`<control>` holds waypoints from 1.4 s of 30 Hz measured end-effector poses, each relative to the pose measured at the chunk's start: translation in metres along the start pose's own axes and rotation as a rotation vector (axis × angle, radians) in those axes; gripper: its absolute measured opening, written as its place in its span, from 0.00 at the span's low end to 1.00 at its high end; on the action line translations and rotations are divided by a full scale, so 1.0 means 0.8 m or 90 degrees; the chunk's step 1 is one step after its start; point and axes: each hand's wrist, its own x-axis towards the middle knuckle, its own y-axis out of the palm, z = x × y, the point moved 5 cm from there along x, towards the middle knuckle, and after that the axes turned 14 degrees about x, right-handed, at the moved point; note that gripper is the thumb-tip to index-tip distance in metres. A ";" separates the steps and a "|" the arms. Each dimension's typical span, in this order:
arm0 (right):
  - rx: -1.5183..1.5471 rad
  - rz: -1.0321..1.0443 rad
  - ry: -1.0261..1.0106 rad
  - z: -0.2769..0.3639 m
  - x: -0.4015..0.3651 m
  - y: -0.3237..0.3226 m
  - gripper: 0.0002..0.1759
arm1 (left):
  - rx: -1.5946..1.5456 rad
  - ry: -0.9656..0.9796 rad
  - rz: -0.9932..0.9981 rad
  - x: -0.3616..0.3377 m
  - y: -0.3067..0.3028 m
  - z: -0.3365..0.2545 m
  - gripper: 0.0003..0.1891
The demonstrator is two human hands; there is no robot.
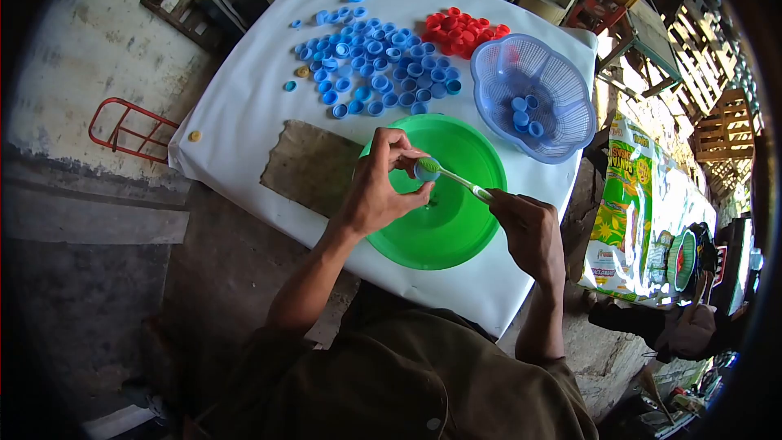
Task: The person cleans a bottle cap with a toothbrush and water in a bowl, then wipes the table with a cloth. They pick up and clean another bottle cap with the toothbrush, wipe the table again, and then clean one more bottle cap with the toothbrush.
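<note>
Between thumb and fingers, my left hand (pixel 379 183) grips a light blue bottle cap (pixel 425 171) above a green basin (pixel 464 236). My right hand (pixel 528 232) is closed on the handle of a green-and-white toothbrush (pixel 466 184), whose bristles touch the cap. Small dark specks lie in the bottom of the basin. Behind it many blue caps (pixel 375 47) are spread over the white-covered table (pixel 244 90). A blue plastic basket (pixel 562 73) at the right holds several blue caps (pixel 521 119).
A pile of red caps (pixel 460 31) lies behind the basket. A brown cloth (pixel 305 165) rests left of the basin. One yellowish cap (pixel 195 136) sits near the left table edge. A red metal frame (pixel 134 129) stands beyond that edge, and printed sacks (pixel 623 204) lie at the right.
</note>
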 end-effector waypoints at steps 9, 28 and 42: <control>0.020 -0.025 -0.009 0.003 0.001 0.002 0.12 | 0.011 0.011 -0.044 -0.008 -0.007 0.003 0.30; 0.046 0.027 -0.032 0.001 -0.007 0.021 0.11 | 0.017 0.047 -0.093 -0.012 -0.017 -0.010 0.26; 0.019 -0.070 0.068 -0.003 -0.008 -0.001 0.09 | -0.224 -0.014 -0.034 -0.026 -0.005 0.002 0.13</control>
